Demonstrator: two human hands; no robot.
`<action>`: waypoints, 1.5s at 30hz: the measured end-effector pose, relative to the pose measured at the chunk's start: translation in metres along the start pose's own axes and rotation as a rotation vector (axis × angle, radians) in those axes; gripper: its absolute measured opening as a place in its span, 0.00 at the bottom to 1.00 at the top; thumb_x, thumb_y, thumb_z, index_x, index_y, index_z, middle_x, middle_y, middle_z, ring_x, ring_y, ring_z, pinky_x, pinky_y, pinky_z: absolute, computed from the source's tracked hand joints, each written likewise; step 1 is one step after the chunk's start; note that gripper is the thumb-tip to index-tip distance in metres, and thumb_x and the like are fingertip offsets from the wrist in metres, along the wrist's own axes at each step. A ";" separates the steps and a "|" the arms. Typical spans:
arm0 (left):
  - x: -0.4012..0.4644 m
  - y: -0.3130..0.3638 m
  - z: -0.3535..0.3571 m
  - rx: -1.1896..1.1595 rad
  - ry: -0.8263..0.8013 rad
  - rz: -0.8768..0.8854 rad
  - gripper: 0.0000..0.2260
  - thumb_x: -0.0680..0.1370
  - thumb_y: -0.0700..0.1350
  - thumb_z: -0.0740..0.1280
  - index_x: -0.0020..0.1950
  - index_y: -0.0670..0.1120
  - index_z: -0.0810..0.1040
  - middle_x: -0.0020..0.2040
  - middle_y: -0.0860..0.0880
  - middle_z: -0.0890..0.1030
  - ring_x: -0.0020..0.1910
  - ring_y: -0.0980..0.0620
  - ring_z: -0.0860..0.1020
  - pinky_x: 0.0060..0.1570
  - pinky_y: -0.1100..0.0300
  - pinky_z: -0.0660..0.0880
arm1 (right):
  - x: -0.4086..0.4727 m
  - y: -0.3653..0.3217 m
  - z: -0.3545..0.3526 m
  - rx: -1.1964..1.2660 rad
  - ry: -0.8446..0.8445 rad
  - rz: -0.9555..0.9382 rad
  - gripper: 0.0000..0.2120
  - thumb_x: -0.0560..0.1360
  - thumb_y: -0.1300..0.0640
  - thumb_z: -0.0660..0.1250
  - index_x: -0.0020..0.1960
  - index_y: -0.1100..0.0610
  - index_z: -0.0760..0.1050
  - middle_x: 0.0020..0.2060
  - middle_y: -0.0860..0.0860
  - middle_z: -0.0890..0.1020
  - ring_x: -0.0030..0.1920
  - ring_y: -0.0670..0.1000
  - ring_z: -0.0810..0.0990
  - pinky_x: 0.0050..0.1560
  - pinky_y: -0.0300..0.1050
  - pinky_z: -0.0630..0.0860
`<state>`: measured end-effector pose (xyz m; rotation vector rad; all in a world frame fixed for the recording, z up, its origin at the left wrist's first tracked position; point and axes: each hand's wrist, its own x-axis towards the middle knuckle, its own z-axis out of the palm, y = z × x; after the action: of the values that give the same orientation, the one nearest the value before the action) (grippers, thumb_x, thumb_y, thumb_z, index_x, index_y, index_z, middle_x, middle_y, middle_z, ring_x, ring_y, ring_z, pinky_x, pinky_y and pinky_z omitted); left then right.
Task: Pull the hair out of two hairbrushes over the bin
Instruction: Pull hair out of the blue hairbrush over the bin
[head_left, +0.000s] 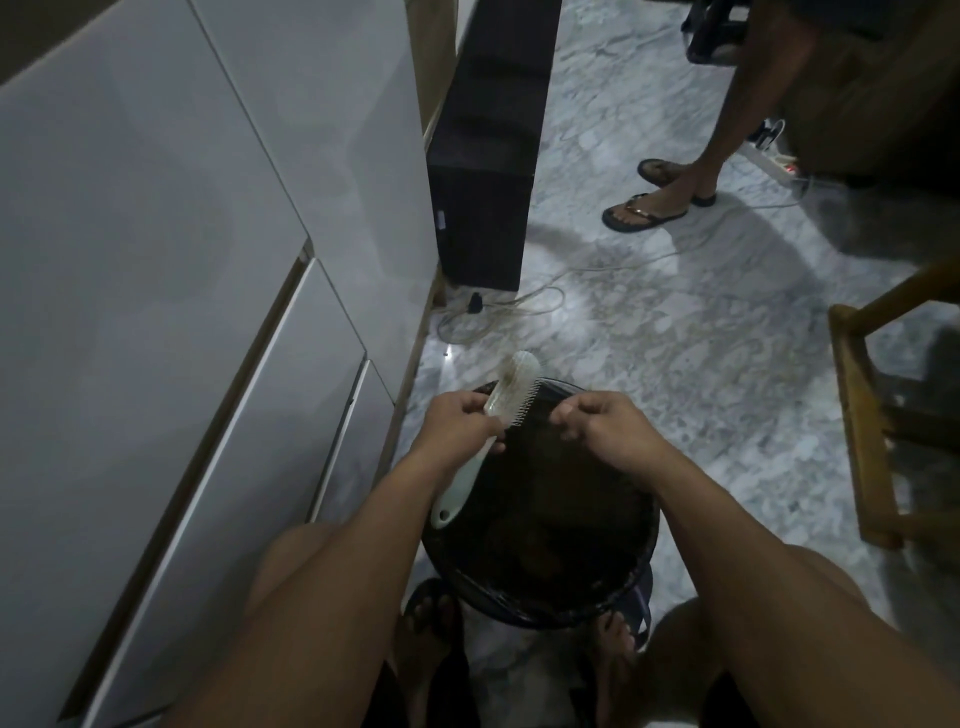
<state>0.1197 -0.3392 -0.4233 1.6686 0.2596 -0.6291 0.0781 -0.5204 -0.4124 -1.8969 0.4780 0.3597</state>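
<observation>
The left hand (462, 421) is clamped on the white hairbrush (498, 415); the right hand (597, 423) pinches shut beside it. Loose hair could drift past the bin (644, 545) below.

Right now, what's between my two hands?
In the head view, the white hairbrush, held by the left hand, sits between it and the right hand, above the bin.

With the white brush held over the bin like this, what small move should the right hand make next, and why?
Probably the right hand should pinch the brownish hair clump near the tip of the white hairbrush and pull it off. The left hand already grips the brush at its neck above the black bin, bristles facing the right hand, and hair is caught there.
</observation>
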 end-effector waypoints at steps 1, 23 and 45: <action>0.001 -0.001 -0.001 -0.003 -0.006 -0.024 0.10 0.74 0.30 0.69 0.53 0.38 0.80 0.50 0.40 0.82 0.45 0.44 0.82 0.52 0.46 0.81 | 0.002 0.001 -0.001 0.002 0.008 0.004 0.13 0.79 0.62 0.62 0.38 0.55 0.79 0.40 0.62 0.82 0.38 0.52 0.77 0.44 0.45 0.75; -0.014 -0.007 0.005 0.077 -0.146 -0.043 0.06 0.74 0.37 0.73 0.48 0.45 0.84 0.45 0.43 0.85 0.40 0.47 0.84 0.42 0.52 0.83 | -0.013 0.002 0.019 -0.181 0.160 -0.210 0.20 0.73 0.51 0.71 0.65 0.47 0.75 0.47 0.50 0.80 0.49 0.50 0.80 0.53 0.47 0.78; -0.018 -0.006 0.005 0.075 -0.257 -0.054 0.07 0.75 0.34 0.70 0.53 0.37 0.82 0.42 0.41 0.84 0.36 0.51 0.83 0.33 0.61 0.80 | 0.004 0.009 0.013 -0.002 0.507 -0.039 0.03 0.73 0.58 0.71 0.43 0.55 0.84 0.37 0.49 0.83 0.42 0.50 0.83 0.49 0.45 0.79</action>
<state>0.1008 -0.3393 -0.4197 1.6357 0.0968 -0.8937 0.0769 -0.5120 -0.4266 -1.9931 0.7713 -0.1564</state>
